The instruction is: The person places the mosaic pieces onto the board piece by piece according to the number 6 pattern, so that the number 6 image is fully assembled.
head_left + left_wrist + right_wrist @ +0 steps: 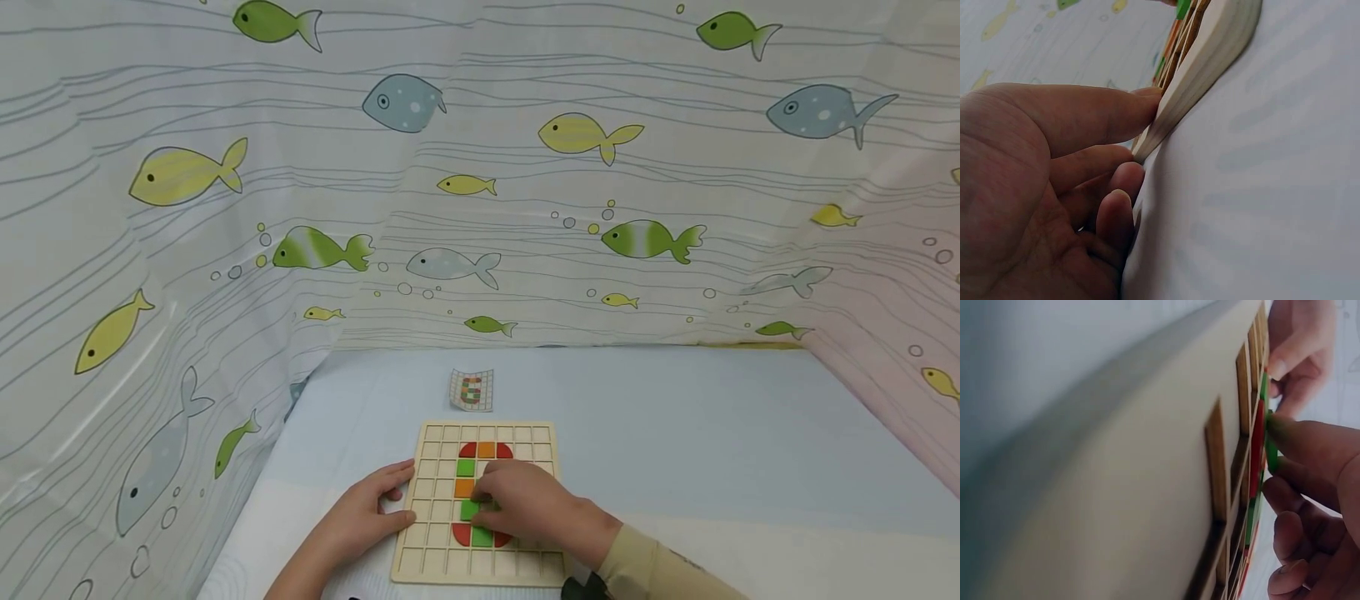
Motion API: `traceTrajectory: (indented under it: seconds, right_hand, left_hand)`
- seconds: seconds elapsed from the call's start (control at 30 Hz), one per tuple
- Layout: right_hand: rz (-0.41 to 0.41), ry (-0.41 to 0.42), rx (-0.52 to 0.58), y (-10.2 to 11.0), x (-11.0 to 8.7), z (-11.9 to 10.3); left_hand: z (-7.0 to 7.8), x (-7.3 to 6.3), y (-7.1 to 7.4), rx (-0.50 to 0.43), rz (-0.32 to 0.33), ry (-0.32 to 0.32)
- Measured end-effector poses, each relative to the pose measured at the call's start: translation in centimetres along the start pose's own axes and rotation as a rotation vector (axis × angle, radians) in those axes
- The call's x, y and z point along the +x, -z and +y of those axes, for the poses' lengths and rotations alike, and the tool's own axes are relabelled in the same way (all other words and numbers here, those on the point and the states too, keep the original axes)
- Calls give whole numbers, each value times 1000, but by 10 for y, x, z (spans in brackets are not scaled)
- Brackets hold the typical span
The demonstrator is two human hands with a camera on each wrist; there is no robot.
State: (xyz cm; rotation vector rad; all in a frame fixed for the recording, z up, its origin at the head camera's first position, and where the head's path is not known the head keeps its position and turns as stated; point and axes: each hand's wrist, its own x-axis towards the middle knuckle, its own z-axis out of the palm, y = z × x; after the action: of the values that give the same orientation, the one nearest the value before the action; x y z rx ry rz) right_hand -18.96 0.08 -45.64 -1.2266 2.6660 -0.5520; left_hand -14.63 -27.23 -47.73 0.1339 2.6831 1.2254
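Note:
A wooden grid board (429, 540) lies on the table with red, orange and green tiles in its squares. My left hand (360, 512) is at the board's left edge, thumb and fingertips touching its side and the other fingers loosely bent near the tabletop. Over the middle of the board, my right hand (528, 502) pinches a green square tile (1272, 445) between thumb and finger. Orange tiles (464, 488) and a green tile (466, 468) sit in the column left of that hand. Rounded red tiles (461, 534) flank the lower row. The right hand hides some squares.
Behind the board lies a small printed card (471, 390) with a coloured grid pattern, its edges slightly curled. A pale cloth (675, 433) covers the table. Fish-print sheeting (525, 200) hangs at the back and sides. A dark object (583, 588) shows by the right wrist.

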Motion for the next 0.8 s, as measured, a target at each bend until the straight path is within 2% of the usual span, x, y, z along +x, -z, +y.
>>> traceTrajectory:
  seconds: [0.47, 0.8]
  right_hand:
    - [43, 51, -3, -5, 6, -6]
    - [42, 0, 27, -4, 3, -7]
  left_hand:
    - [3, 0, 0, -6, -13, 10]
    - [5, -1, 1, 4, -4, -5]
